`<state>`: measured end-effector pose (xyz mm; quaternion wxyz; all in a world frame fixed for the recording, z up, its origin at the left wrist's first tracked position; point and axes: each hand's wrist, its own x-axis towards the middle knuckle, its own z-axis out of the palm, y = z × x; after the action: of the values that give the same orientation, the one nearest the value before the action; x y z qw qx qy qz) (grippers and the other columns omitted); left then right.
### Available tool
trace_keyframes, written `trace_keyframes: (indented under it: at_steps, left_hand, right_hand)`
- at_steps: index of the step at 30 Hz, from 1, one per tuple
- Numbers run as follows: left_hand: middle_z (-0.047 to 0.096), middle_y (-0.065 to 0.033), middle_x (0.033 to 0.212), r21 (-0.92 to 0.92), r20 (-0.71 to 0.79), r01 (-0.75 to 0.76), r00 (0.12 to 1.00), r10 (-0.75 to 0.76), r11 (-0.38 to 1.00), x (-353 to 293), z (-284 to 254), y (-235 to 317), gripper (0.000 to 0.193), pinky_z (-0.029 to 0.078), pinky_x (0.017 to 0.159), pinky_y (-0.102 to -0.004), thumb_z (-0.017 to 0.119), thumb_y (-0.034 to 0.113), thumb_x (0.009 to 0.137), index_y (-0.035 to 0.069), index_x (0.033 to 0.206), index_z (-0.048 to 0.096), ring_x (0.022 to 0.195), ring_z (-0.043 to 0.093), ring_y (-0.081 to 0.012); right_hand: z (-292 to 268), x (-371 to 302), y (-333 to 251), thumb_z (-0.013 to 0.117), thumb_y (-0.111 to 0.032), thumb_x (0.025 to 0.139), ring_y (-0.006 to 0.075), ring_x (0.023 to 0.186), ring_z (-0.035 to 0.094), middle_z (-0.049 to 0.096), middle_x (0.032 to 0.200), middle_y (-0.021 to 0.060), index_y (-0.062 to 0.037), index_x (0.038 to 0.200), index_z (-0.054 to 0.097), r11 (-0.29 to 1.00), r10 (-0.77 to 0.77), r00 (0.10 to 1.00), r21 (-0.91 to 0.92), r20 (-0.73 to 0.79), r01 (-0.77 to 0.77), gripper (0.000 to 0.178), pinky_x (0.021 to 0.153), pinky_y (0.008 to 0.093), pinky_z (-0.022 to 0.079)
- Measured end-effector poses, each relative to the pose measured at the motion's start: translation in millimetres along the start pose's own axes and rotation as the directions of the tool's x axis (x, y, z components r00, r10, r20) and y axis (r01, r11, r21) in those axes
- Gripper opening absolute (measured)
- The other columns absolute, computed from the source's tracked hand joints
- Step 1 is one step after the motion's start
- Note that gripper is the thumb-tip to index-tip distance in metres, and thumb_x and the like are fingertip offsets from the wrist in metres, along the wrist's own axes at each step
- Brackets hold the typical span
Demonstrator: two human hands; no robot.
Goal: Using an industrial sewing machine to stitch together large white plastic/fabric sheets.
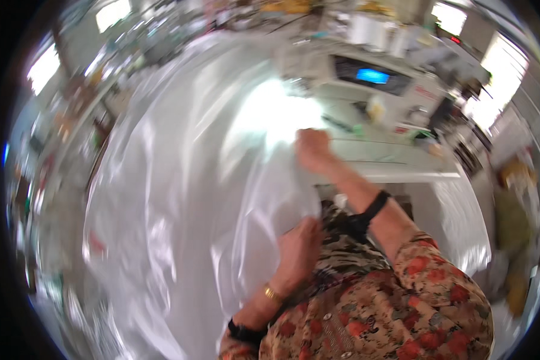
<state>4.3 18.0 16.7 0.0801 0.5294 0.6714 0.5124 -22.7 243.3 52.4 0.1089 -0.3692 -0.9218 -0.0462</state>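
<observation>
A large sheet of shiny white fabric (180,180) spreads over the left and middle of the view and hangs toward my lap. My left hand (300,249), with a gold watch at the wrist, is closed on the fabric's near edge. Farther off, my right hand (314,149) is closed on the same edge, close to a bright patch of light. Just beyond that hand stands a white sewing machine (372,84) with a lit blue display. Its needle area is lost in the glare. Motion blurs the fingers of both hands somewhat.
The pale machine table (396,159) runs to the right of my right hand. A small green item (358,130) lies on it. White thread cones (372,31) stand behind the machine. Cluttered piles of material line the left side, and bags (516,216) stand at the far right.
</observation>
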Motion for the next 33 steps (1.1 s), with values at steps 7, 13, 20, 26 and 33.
trace_keyframes:
  at_steps: [7, 13, 20, 26, 33]
  left_hand:
    - [0.058, -0.017, 0.069, 0.046, 0.047, -0.014, 0.999, 0.012, 0.999, -7.4, -7.7, 2.9, 0.003, 0.045, 0.057, -0.0424, 0.058, 0.003, 0.087, 0.005, 0.085, 0.056, 0.062, 0.059, -0.0372]
    - [0.058, -0.0156, 0.07, 0.077, 0.033, -0.066, 0.997, 0.064, 0.995, -4.9, -1.2, 4.6, 0.005, 0.043, 0.056, -0.0433, 0.057, 0.002, 0.087, 0.005, 0.084, 0.054, 0.063, 0.059, -0.0375]
    - [0.058, -0.0153, 0.071, 0.055, 0.028, -0.04, 0.999, 0.039, 0.998, -6.0, -8.5, 4.4, 0.003, 0.044, 0.057, -0.0436, 0.056, 0.003, 0.088, 0.006, 0.087, 0.055, 0.065, 0.059, -0.0375]
    - [0.056, -0.0175, 0.072, 0.027, -0.011, -0.001, 1.0, 0.002, 1.0, -7.6, -7.3, -1.2, 0.002, 0.044, 0.057, -0.0377, 0.057, 0.001, 0.086, 0.002, 0.086, 0.056, 0.061, 0.055, -0.0381]
    - [0.058, -0.016, 0.07, 0.063, 0.043, 0.02, 0.999, -0.023, 0.998, -5.2, -6.6, -5.5, 0.005, 0.045, 0.057, -0.0405, 0.059, 0.004, 0.086, 0.006, 0.087, 0.055, 0.064, 0.06, -0.0368]
  right_hand:
    - [-8.1, -30.7, -27.8, 0.06, -0.006, 0.073, 0.0316, 0.082, 0.069, 0.07, 0.082, 0.0166, -0.0039, 0.079, 0.067, 0.97, 0.031, 0.999, 0.24, -0.032, -0.023, 0.01, 0.071, 0.0407, 0.054]
    - [-9.7, -54.6, -16.4, 0.057, -0.006, 0.077, 0.0342, 0.072, 0.067, 0.066, 0.073, 0.0172, 0.0017, 0.083, 0.059, 0.955, 0.017, 0.988, 0.294, -0.156, 0.03, 0.01, 0.064, 0.0433, 0.052]
    - [-6.5, -50.1, -25.6, 0.054, -0.009, 0.083, 0.0359, 0.066, 0.065, 0.064, 0.07, 0.0182, 0.0041, 0.091, 0.054, 0.946, 0.051, 0.985, 0.325, -0.166, 0.006, 0.015, 0.061, 0.0469, 0.047]
    - [5.2, -37.0, -31.9, 0.055, -0.009, 0.08, 0.0345, 0.077, 0.069, 0.068, 0.08, 0.0178, -0.0011, 0.095, 0.057, 0.973, 0.116, 0.988, 0.211, -0.102, -0.092, 0.017, 0.068, 0.0455, 0.053]
    - [-9.4, -36.7, -22.1, 0.052, -0.003, 0.079, 0.0346, 0.077, 0.068, 0.067, 0.078, 0.0187, 0.0021, 0.093, 0.057, 0.977, 0.064, 0.993, 0.21, -0.1, -0.042, 0.016, 0.067, 0.0442, 0.053]
